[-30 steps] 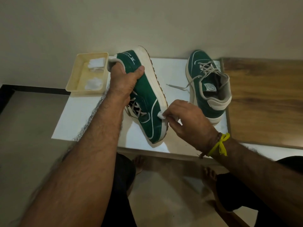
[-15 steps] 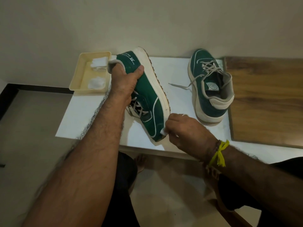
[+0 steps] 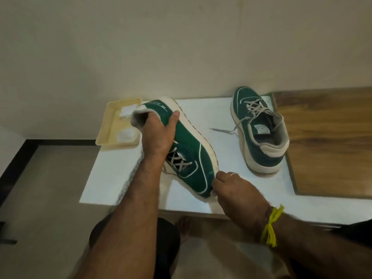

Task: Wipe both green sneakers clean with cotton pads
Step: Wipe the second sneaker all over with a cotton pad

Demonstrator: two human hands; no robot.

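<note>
Left hand [image 3: 157, 135] grips the tilted green sneaker's [image 3: 189, 150] heel — right hand [image 3: 237, 196] seemingly pinches a cotton pad [image 3: 214, 193] at its white-soled toe.

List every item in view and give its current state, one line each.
Left hand: grips the heel of the held sneaker.
Held sneaker: tipped on its side, toe down on the white table.
Right hand: at the held sneaker's toe, fingers curled; cotton pad barely visible.
Second sneaker: upright on the table, laces loose, untouched.
Tray: at the table's far left corner, holding white pads.
</note>
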